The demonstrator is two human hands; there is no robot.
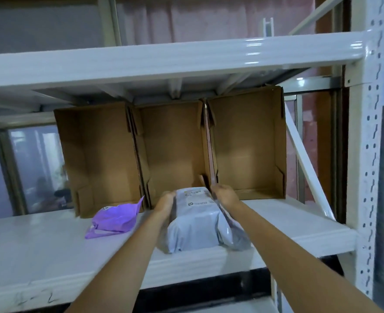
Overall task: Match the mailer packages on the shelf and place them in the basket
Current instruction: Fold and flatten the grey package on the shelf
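Note:
A bulky grey mailer package [194, 224] with a printed label lies on the white shelf [39, 245], in front of the middle cardboard box [175, 141]. My left hand [166, 203] grips its far left side and my right hand [226, 195] grips its far right side. A purple mailer package [113, 219] lies on the shelf to the left, just in front of the left cardboard box [96, 154]. The right cardboard box [247, 143] stands beside the middle one. All three boxes lie on their sides with open fronts and look empty.
An upper shelf beam [163, 62] runs above the boxes. A white perforated upright [367, 154] and a diagonal brace [306, 163] bound the right side. Glass panes [28, 168] show behind the shelf at the left.

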